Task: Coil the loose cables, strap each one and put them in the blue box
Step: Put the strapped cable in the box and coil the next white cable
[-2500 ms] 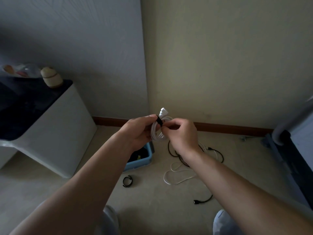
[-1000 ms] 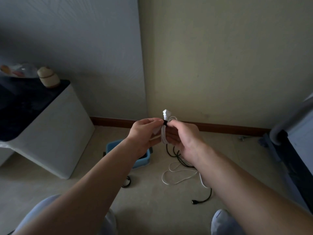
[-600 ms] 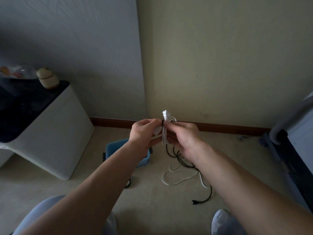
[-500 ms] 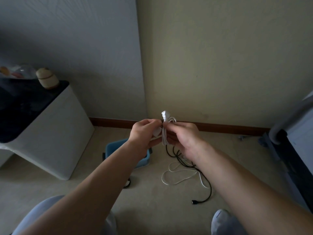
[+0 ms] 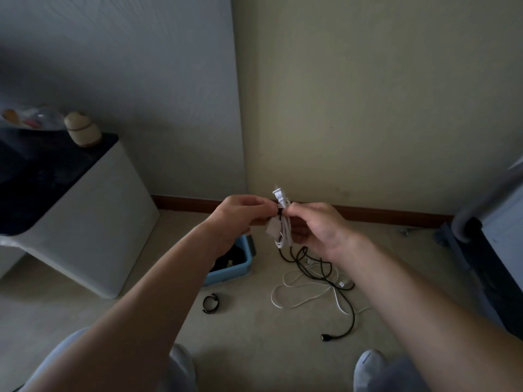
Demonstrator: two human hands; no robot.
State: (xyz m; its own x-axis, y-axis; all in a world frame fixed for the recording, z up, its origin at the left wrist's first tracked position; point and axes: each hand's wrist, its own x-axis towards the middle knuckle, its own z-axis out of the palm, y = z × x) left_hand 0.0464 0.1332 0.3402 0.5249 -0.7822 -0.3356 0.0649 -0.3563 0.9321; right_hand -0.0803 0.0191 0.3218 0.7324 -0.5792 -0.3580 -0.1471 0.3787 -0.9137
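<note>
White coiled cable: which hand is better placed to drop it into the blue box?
Probably the left. The left hand grips the white coiled cable directly above the blue box; the right hand, also gripping it, sits farther over the loose cables.

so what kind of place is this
Probably a room in a home: a beige floor meeting plain walls at a wooden baseboard, and a white cabinet with a small jar on its dark top.

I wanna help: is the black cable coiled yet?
Not coiled: the black cable lies in loose, unstrapped loops on the floor.
</note>
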